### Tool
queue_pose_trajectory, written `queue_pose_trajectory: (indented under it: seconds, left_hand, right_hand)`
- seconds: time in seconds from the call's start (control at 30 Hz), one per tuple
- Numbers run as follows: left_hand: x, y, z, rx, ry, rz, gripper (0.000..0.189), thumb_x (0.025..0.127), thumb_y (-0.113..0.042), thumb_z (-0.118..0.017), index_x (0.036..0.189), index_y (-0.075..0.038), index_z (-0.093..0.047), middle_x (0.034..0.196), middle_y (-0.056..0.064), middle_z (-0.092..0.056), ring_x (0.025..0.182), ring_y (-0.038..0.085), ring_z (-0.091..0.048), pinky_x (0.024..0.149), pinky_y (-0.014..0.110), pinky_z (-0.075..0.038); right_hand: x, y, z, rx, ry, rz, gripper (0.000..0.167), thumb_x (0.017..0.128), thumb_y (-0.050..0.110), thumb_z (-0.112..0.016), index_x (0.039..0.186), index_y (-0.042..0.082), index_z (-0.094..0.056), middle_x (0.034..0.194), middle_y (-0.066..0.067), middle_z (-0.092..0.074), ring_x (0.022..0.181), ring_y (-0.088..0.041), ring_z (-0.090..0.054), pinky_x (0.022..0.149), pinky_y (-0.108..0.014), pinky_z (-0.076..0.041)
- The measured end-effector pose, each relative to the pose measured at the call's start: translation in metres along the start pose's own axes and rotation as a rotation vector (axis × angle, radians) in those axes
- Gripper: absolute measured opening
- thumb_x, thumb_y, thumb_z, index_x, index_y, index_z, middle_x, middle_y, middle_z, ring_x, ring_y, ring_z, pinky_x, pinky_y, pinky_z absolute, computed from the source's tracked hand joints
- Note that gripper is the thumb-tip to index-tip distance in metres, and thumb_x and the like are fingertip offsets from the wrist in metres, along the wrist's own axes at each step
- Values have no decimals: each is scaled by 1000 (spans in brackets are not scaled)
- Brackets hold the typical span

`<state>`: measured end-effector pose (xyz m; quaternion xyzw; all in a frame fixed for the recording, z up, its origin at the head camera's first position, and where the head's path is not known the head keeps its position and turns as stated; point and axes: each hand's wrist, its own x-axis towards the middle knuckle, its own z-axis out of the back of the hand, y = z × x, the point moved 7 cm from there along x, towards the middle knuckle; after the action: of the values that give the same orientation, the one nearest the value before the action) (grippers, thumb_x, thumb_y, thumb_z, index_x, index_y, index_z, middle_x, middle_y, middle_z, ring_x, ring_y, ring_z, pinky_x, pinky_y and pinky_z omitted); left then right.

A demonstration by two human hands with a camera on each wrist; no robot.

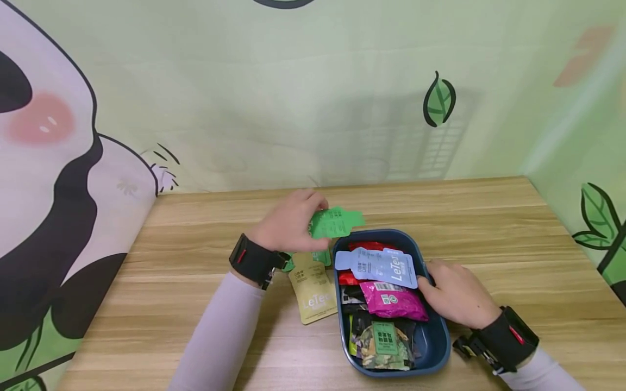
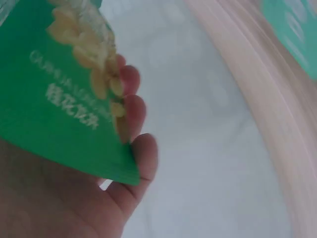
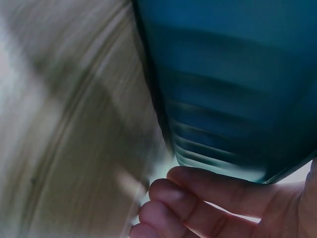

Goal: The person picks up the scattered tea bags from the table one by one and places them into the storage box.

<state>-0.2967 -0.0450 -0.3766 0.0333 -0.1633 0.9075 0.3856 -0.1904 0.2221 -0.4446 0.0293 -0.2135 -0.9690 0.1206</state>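
Note:
My left hand (image 1: 288, 220) holds a green sachet (image 1: 337, 222) above the table, just beyond the container's far left corner. In the left wrist view the sachet (image 2: 74, 106) shows printed lettering and yellow petals, with my fingertips along its edge. A deep blue plastic basket (image 1: 444, 331) stands on the table. My right hand (image 1: 457, 293) grips its right side, the thumb at the rim and the fingers (image 3: 198, 188) against the outer wall. Inside lie a light blue pouch (image 1: 374, 266), a magenta packet (image 1: 393, 301), red packets (image 1: 371, 246) and a dark patterned packet (image 1: 386, 339).
Left of the basket a yellow pouch (image 1: 315, 296) lies flat on the wooden table (image 1: 195, 233), overlapping green sachets (image 1: 321, 256) partly hidden under my left hand. A printed green backdrop (image 1: 274, 119) rises behind the table's far edge.

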Motion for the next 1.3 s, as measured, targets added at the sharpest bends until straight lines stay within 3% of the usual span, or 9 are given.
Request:
queue_pose_trajectory:
  seconds: [0.3, 0.53, 0.77, 0.8, 0.87, 0.9, 0.97, 1.03, 1.3]
  left_hand:
    - [8, -69, 0, -14, -99, -217, 65, 78, -54, -71, 125, -9, -62, 114, 2, -58, 96, 14, -50, 83, 29, -46]
    - [7, -99, -6, -12, -120, -292, 66, 78, -56, -71, 126, -11, -63, 112, 0, -58, 95, 14, -50, 83, 28, -45]
    - [7, -107, -11, 19, -131, -313, 65, 78, -56, -71, 124, -10, -62, 107, -1, -54, 93, 14, -47, 83, 28, -43]
    - [6, -108, -12, 19, -124, -308, 70, 79, -58, -72, 129, -11, -61, 113, 0, -55, 99, 15, -49, 87, 29, -45]
    - [4, -108, -18, 12, -58, -277, 90, 79, -66, -72, 147, -11, -49, 140, 9, -51, 125, 22, -51, 105, 38, -45]
    - [4, -108, -21, 5, -22, -261, 102, 79, -69, -72, 156, -12, -39, 155, 13, -41, 140, 27, -44, 114, 46, -42]
    - [1, -108, -26, -8, 48, -224, 122, 77, -76, -72, 167, -19, -14, 174, 12, -7, 161, 33, -16, 123, 62, -27]
    - [-1, -106, -30, -15, 109, -190, 133, 75, -80, -72, 167, -26, 7, 173, 3, 21, 162, 32, 9, 124, 71, -12]
    - [-3, -92, -26, -36, 123, -163, 127, 78, -75, -73, 168, -27, 3, 175, 5, 15, 163, 32, 5, 127, 66, -9]
  right_hand:
    - [0, 1, 1, -1, -1, 5, 21, 100, 22, -59, 80, 14, -62, 73, 1, -51, 67, -15, -47, 60, -31, -34]
    - [0, 2, 1, 10, -9, 20, 16, 99, 21, -59, 87, 13, -65, 73, 2, -51, 67, -13, -48, 60, -30, -35]
    - [0, 0, 1, 18, -23, 16, 21, 99, 20, -59, 78, 17, -59, 68, 3, -46, 63, -12, -45, 56, -28, -32]
    - [0, 0, 1, 22, -24, 15, 20, 99, 20, -59, 79, 17, -60, 68, 3, -46, 63, -12, -45, 56, -29, -33]
    - [0, 0, 1, 32, -25, 20, 17, 99, 20, -60, 83, 17, -63, 69, 4, -47, 64, -12, -46, 57, -29, -33]
    - [0, 0, 1, 34, -23, 21, 17, 99, 20, -60, 83, 17, -63, 69, 4, -47, 64, -12, -46, 58, -29, -34]
    - [0, 0, 1, 33, -21, 21, 16, 99, 20, -60, 83, 17, -64, 69, 4, -48, 65, -12, -47, 59, -30, -35]
    - [0, 0, 1, 29, -15, 20, 15, 99, 21, -60, 85, 17, -64, 69, 4, -49, 66, -13, -48, 60, -30, -36]
    - [0, 0, 0, 20, -5, 9, 19, 99, 21, -59, 104, 8, -71, 72, 3, -52, 68, -14, -49, 60, -30, -37]
